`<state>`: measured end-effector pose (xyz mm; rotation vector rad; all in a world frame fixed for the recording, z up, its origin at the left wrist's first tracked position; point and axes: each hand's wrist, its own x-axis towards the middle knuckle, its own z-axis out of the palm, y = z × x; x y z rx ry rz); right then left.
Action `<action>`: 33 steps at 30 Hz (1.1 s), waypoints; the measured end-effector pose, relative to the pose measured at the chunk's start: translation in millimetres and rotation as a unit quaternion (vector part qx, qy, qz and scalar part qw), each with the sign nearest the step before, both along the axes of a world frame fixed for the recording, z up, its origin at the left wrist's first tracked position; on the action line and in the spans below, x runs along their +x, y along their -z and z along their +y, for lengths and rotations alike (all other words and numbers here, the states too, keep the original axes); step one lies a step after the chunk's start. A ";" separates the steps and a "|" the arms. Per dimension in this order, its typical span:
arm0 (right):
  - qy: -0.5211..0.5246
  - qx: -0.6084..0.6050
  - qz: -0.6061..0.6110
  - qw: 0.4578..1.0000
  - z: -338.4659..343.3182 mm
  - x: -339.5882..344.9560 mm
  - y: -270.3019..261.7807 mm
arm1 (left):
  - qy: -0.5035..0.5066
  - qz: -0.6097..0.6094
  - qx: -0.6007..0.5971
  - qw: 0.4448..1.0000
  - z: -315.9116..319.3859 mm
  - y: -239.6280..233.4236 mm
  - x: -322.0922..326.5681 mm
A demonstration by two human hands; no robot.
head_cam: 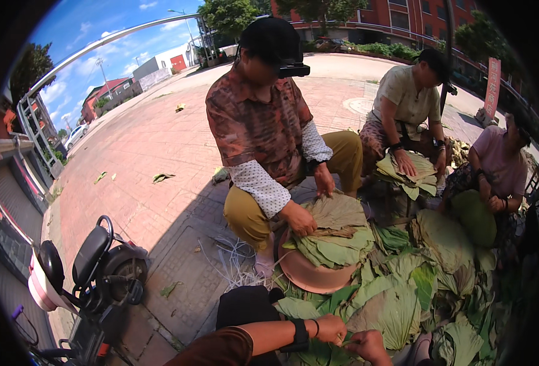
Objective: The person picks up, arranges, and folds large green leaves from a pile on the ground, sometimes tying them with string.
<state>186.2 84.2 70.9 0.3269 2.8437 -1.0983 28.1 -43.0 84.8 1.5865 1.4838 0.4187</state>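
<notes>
My left hand (331, 329), with a black band on the wrist, reaches in from the lower left. Its fingers are closed on the stem end of a large, dull green-brown leaf (391, 315), apparently a lotus leaf. Close beside it, my right hand (371, 346) pinches the same stem end. The leaf fans out beyond my hands, over a heap of green and drying leaves (462, 338). Just past the heap, a terracotta-coloured basin (315, 274) carries a stack of flattened leaves (336, 242).
A person (260, 132) opposite presses the basin's stack with both hands. Two more people (407, 100) (498, 169) handle leaves at the right. White plastic strips (235, 263) lie on the paving. An electric scooter (100, 274) stands at the left.
</notes>
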 end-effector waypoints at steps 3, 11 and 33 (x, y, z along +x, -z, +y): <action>0.032 -0.053 0.033 0.998 7.3 9.3 -17.6 | -0.087 -0.066 -0.015 0.994 1.0 -3.4 4.1; 0.285 -0.249 0.089 0.921 40.6 41.0 -52.3 | -0.433 -0.151 0.015 0.889 10.1 -2.4 -13.4; 0.187 -0.092 0.181 0.961 86.0 69.0 -41.6 | -0.349 -0.493 0.001 0.797 106.6 -6.0 86.9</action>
